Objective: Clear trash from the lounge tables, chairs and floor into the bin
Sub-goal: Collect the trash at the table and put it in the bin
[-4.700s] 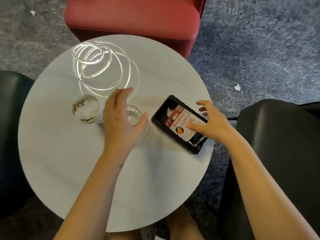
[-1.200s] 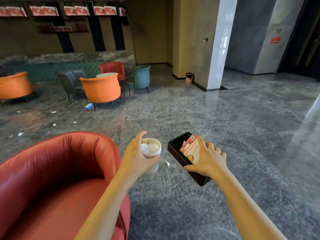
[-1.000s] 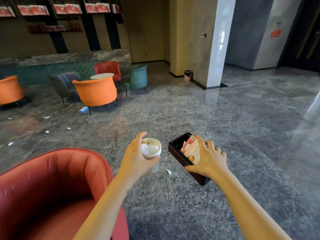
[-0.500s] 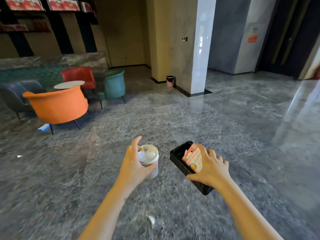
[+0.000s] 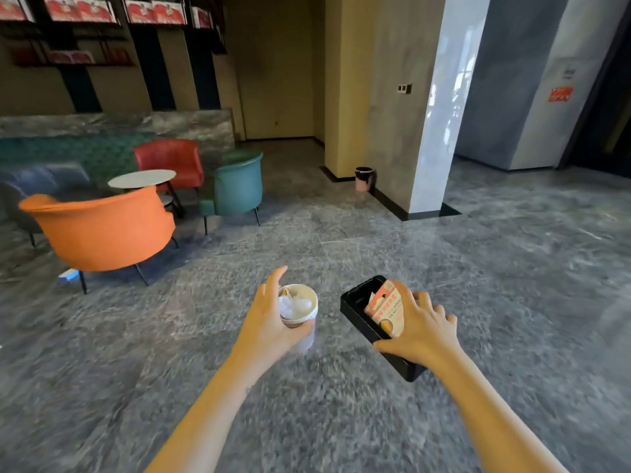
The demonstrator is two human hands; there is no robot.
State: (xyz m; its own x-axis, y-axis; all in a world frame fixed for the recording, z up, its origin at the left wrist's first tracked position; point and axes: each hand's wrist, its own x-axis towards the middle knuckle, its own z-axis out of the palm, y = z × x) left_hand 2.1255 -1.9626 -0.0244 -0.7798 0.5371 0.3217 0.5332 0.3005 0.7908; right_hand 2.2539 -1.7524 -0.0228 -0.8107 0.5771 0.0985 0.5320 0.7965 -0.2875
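Tissue-stuffed paper cup (image 5: 297,306) gripped by left hand (image 5: 269,327); right hand (image 5: 418,331) clutches black tray (image 5: 355,310) holding red packet (image 5: 387,310).

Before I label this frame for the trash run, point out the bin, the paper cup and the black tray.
bin (image 5: 363,182), head view, its pink side wall.
paper cup (image 5: 309,319), head view, near edge of its rim.
black tray (image 5: 356,317), head view, its left long wall.

A glossy white pillar (image 5: 440,107) stands at the corner of an ochre wall (image 5: 368,80) that carries a small switch plate (image 5: 404,88). On the grey wall to the right hangs a red sign (image 5: 560,94). At the far left, red printed panels (image 5: 85,10) line dark racks above a stone-topped counter (image 5: 112,121).
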